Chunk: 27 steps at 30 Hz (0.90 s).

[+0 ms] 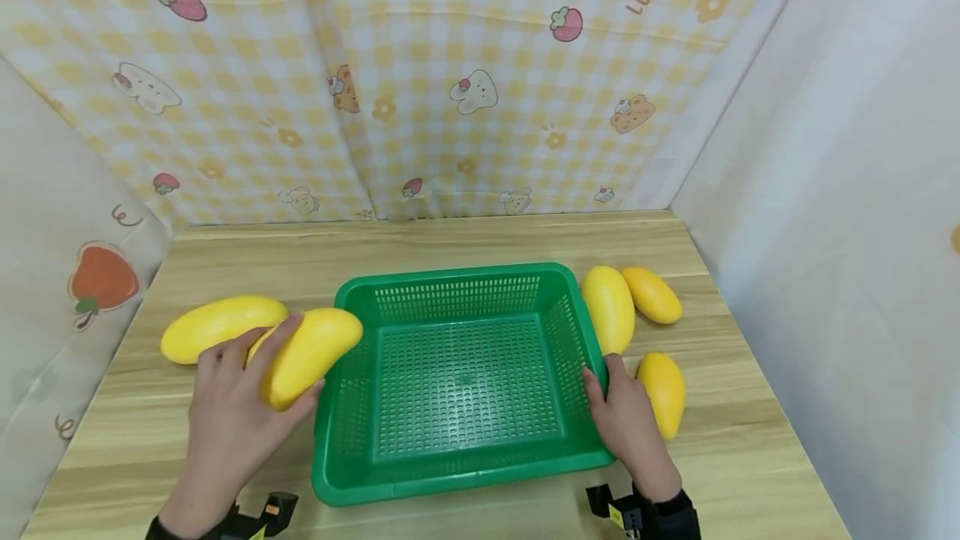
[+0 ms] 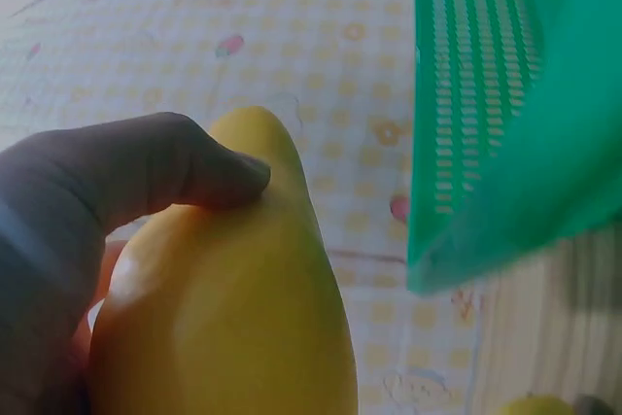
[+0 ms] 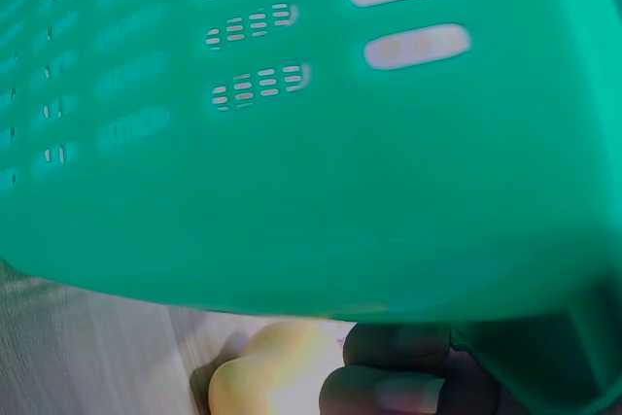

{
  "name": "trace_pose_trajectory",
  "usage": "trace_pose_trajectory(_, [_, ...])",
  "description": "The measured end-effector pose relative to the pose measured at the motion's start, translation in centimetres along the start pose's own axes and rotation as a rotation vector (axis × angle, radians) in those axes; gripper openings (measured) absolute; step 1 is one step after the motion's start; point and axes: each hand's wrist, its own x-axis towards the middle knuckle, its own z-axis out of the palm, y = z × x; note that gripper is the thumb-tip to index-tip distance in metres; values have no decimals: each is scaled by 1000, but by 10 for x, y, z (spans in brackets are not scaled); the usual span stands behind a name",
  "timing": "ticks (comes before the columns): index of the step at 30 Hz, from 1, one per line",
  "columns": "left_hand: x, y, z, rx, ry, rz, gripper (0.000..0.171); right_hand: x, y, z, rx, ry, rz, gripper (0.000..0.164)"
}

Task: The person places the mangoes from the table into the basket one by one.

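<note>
My left hand (image 1: 236,411) grips a yellow mango (image 1: 311,357) at the left side of a green plastic basket (image 1: 360,486), the fruit's tip overlapping the basket's rim in the head view. In the left wrist view the thumb (image 2: 194,172) presses along the mango (image 2: 243,328). A longer yellow mango (image 1: 217,327) lies on the table behind that hand. My right hand (image 1: 630,415) holds the basket's right rim, thumb on the inner side. In the right wrist view its curled fingers (image 3: 389,386) show under the basket wall (image 3: 292,230). Nothing lies inside the basket.
Right of the basket lie a large mango (image 1: 609,307), a smaller one (image 1: 652,294) behind it and another (image 1: 662,394) beside my right hand. The wooden table (image 1: 450,240) ends at a yellow checked cloth (image 1: 420,107); white cloth (image 1: 832,190) hangs at the right.
</note>
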Motion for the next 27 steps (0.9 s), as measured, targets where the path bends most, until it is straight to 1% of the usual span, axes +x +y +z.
trace_pose_trajectory(2, [3,3,2,-14,2,30,75,0,0,0,1,-3,4,22])
trace_pose_trajectory(6, [11,10,5,-37,-9,69,72,0,-1,0,-5,-4,-8,25])
trace_pose_trajectory(10, [21,15,10,-16,0,120,70,0,-2,-1,-11,1,-7,26])
trace_pose_trajectory(13, [29,19,14,1,19,138,70,0,-1,0,-10,3,2,24])
trace_pose_trajectory(16, [36,25,17,-5,34,163,68,0,-1,0,-5,1,0,24])
trace_pose_trajectory(18, [39,27,19,-12,31,185,65,0,-1,0,0,1,-3,25])
trace_pose_trajectory(20, [42,30,21,-10,12,206,64,0,-1,0,-1,1,-4,25])
trace_pose_trajectory(21, [43,31,21,-4,-8,212,65,0,-1,0,0,2,-3,25])
trace_pose_trajectory(27, [52,35,29,49,-166,225,85,-1,-1,0,3,5,-3,25])
